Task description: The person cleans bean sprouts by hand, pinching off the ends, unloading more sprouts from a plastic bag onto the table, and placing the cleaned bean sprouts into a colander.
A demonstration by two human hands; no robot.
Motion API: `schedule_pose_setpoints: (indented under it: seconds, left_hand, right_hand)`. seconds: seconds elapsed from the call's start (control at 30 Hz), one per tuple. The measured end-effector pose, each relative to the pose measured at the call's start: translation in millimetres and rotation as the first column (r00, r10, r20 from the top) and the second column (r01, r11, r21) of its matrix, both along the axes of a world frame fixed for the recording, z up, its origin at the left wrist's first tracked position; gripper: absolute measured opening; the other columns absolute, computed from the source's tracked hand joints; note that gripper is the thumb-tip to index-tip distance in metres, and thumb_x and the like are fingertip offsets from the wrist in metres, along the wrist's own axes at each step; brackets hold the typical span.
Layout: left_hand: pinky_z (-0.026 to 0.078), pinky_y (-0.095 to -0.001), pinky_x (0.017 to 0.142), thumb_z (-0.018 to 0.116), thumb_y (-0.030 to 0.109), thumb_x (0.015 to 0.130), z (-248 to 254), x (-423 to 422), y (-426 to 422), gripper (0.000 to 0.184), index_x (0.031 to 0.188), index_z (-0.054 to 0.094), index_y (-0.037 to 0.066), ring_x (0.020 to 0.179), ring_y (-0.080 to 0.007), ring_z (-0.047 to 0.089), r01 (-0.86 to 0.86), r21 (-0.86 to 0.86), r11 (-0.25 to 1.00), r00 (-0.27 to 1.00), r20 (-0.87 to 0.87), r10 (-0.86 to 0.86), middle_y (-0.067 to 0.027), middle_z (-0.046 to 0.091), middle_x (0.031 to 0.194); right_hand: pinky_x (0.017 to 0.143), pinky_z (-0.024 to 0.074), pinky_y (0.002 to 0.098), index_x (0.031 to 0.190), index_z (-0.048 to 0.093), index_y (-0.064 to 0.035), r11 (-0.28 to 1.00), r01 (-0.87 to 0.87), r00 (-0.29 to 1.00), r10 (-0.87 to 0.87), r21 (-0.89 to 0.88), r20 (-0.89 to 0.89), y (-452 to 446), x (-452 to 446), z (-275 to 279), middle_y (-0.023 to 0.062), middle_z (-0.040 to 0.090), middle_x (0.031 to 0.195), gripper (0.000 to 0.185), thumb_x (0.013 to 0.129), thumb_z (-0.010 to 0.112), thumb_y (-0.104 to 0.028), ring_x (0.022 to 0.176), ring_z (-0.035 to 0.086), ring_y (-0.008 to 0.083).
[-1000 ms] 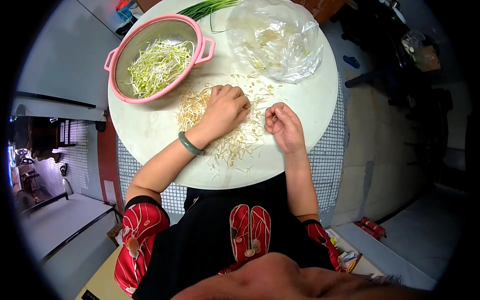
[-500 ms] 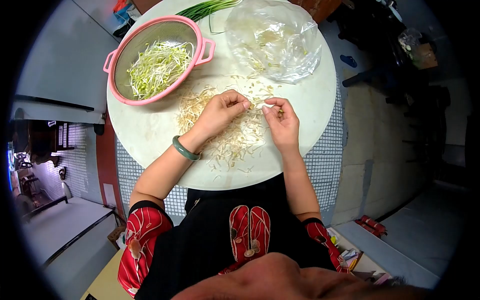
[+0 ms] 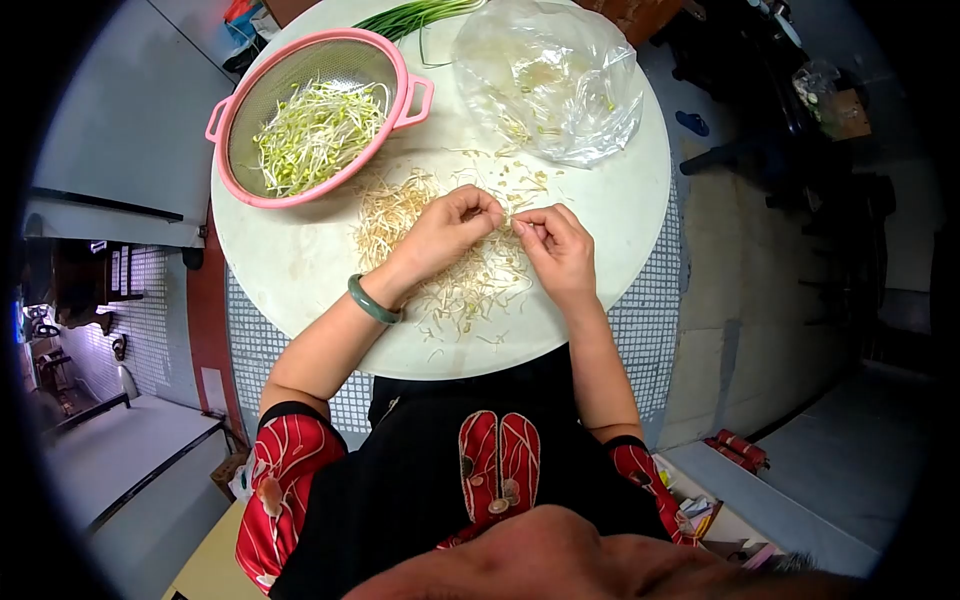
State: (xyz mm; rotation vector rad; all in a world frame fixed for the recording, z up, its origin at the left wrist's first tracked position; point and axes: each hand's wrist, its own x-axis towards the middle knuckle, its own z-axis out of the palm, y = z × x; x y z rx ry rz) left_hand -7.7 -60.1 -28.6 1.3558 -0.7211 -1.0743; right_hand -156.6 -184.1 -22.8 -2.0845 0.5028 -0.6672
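Over the middle of the round table my left hand (image 3: 452,232) is closed in a pinch, thumb against fingertips. My right hand (image 3: 558,252) is pinched too, its fingertips almost meeting the left ones. A small bit of bean sprout (image 3: 507,217) shows between them, mostly hidden by the fingers. Below and left of the hands lies a loose pile of pale sprout roots and scraps (image 3: 388,215). A pink-rimmed colander (image 3: 226,165), tilted, stands at the upper left with a heap of green-tipped bean sprouts (image 3: 318,135) in it.
A clear plastic bag (image 3: 590,90) with some sprouts inside lies at the table's far right. Green stalks (image 3: 412,18), like chives or scallions, rest at the far edge. The pale round table (image 3: 300,270) ends just before my body.
My right hand has moved slightly left and its fingertips have come close to the left hand's. The left hand has hardly moved.
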Motion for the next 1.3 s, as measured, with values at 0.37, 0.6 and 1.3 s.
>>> schedule_pose_setpoints:
  seconds: [0.37, 0.6, 1.3]
  left_hand:
    - [0.043, -0.0210, 0.078, 0.067, 0.012, 0.091, -4, -2, 0, 0.013, 0.100, 0.061, 0.003, 0.085, -0.0052, 0.052, -0.038, -0.076, 0.996, 0.998, 0.056, 0.042, 0.0020, 0.059, 0.093]
    - [0.044, -0.0273, 0.081, 0.069, 0.012, 0.087, -4, 0, 0, 0.013, 0.093, 0.066, 0.000, 0.088, -0.0127, 0.055, -0.074, -0.088, 0.993, 0.967, 0.236, 0.093, -0.0042, 0.059, 0.092]
    - [0.043, -0.0253, 0.081, 0.066, 0.015, 0.090, 0, 1, 0, 0.014, 0.091, 0.066, 0.001, 0.088, -0.0110, 0.054, -0.090, -0.084, 0.992, 0.949, 0.295, 0.111, -0.0031, 0.059, 0.092]
  right_hand:
    - [0.060, 0.0404, 0.0192, 0.093, 0.066, 0.0014, 0.976, 0.003, 0.999, -0.013, 0.219, 0.044, 5, -1, -4, -0.0016, 0.059, 0.080, 0.007, 0.089, 0.068, -0.005, 0.067, 0.047, 0.0032]
    - [0.061, 0.0441, 0.0189, 0.092, 0.066, 0.0015, 0.891, -0.054, 0.998, 0.035, 0.450, 0.050, 5, -3, -13, -0.0013, 0.062, 0.077, 0.008, 0.091, 0.066, -0.006, 0.069, 0.053, 0.0031]
    - [0.062, 0.0426, 0.0174, 0.094, 0.064, 0.0014, 0.818, -0.081, 0.996, 0.055, 0.570, 0.064, 5, -2, -18, -0.0027, 0.059, 0.080, 0.007, 0.092, 0.065, -0.005, 0.071, 0.050, 0.0028]
